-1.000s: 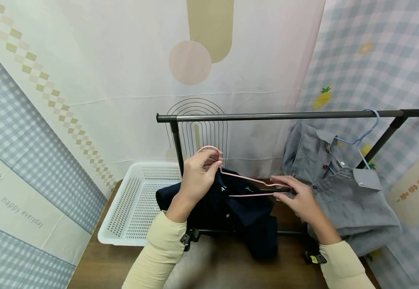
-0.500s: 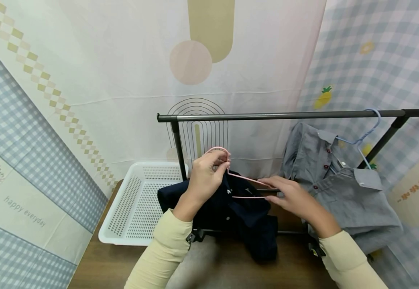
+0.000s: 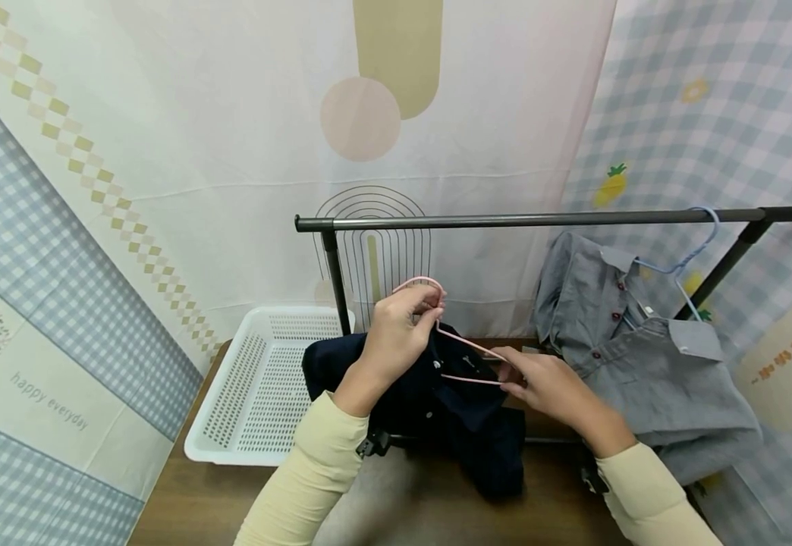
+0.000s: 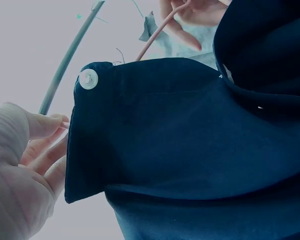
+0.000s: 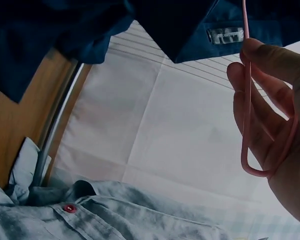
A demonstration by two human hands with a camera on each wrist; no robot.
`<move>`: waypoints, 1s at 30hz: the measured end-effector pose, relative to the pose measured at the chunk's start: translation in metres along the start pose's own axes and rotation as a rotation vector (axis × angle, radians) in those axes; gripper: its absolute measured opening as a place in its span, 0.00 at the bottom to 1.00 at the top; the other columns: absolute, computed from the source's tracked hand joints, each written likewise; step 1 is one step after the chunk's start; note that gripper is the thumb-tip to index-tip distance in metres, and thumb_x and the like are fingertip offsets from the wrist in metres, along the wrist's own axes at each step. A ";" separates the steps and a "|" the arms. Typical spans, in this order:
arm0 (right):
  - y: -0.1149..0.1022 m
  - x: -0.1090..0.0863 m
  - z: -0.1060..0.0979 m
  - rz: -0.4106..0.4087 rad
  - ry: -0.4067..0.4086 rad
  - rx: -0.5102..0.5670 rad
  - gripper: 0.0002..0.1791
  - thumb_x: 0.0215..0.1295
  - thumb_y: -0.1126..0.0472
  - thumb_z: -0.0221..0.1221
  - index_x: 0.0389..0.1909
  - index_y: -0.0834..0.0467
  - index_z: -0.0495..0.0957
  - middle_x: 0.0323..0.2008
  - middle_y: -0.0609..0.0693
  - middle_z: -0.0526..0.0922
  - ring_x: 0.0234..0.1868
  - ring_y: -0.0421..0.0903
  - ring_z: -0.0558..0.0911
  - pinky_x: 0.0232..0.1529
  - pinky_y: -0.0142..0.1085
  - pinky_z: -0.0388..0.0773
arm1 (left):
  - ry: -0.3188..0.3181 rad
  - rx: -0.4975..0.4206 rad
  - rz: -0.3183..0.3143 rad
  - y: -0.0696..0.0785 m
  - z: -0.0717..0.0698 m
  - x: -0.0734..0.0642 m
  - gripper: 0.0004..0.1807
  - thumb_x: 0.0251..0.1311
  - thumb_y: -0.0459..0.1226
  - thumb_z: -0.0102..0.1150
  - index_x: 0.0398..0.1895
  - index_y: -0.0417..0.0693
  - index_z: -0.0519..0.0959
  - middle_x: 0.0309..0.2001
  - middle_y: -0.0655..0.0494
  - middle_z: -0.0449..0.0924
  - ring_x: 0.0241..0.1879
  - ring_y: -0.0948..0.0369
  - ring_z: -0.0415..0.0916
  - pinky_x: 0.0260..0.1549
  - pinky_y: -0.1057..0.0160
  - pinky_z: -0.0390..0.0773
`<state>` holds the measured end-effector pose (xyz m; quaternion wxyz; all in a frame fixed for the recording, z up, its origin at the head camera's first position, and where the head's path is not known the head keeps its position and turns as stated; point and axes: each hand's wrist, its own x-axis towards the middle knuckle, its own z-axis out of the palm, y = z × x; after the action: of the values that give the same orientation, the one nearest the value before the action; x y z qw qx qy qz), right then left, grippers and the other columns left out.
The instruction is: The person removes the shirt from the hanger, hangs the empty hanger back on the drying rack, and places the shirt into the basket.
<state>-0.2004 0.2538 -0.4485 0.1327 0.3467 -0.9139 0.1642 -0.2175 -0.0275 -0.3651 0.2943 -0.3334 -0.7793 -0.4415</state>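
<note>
A pink hanger (image 5: 247, 110) runs into the neck of a navy shirt (image 3: 485, 451), its left part hidden in the cloth. My left hand (image 3: 396, 334) pinches the hanger just below its hook, beside the shirt's collar. At the bare right end of the hanger, my right hand (image 3: 546, 383) holds the wire, with the thumb pressing it in the right wrist view. The shirt droops below both hands, with a white button (image 4: 88, 79) on its collar and a label (image 5: 226, 35) showing inside.
A black rack bar (image 3: 471, 221) spans behind my hands. On its right hangs a grey shirt (image 3: 669, 387) on a blue hanger (image 3: 698, 246), close to my right hand. A white perforated basket (image 3: 196, 425) stands left on the wooden table (image 3: 198, 500).
My left hand has moved slightly right with the hanger's hook. My right hand has moved left along the hanger toward the navy shirt, and its fingers have closed more.
</note>
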 end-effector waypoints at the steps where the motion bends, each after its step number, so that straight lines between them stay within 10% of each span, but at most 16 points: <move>1: 0.000 0.000 0.001 0.002 0.006 0.001 0.26 0.56 0.64 0.76 0.56 0.54 0.79 0.33 0.38 0.86 0.30 0.32 0.82 0.30 0.33 0.80 | 0.001 0.006 0.005 0.000 0.000 0.000 0.07 0.62 0.24 0.67 0.42 0.38 0.84 0.41 0.47 0.88 0.39 0.58 0.88 0.41 0.69 0.85; 21: 0.005 -0.011 0.007 0.057 0.113 0.075 0.21 0.52 0.68 0.74 0.46 0.49 0.83 0.27 0.31 0.82 0.25 0.25 0.75 0.24 0.27 0.74 | -0.111 0.050 0.051 0.001 -0.002 0.002 0.06 0.64 0.29 0.68 0.44 0.41 0.85 0.41 0.51 0.88 0.38 0.62 0.88 0.39 0.75 0.83; 30: 0.009 -0.017 0.005 0.108 0.112 0.139 0.20 0.52 0.69 0.74 0.45 0.51 0.83 0.28 0.32 0.83 0.26 0.25 0.76 0.26 0.27 0.76 | -0.264 0.224 0.000 -0.005 -0.015 -0.010 0.15 0.66 0.39 0.70 0.54 0.48 0.86 0.51 0.54 0.88 0.53 0.58 0.85 0.53 0.57 0.84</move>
<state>-0.1946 0.2680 -0.4613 0.1500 0.2956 -0.9089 0.2532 -0.2130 -0.0457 -0.3690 0.2245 -0.3537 -0.8556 -0.3041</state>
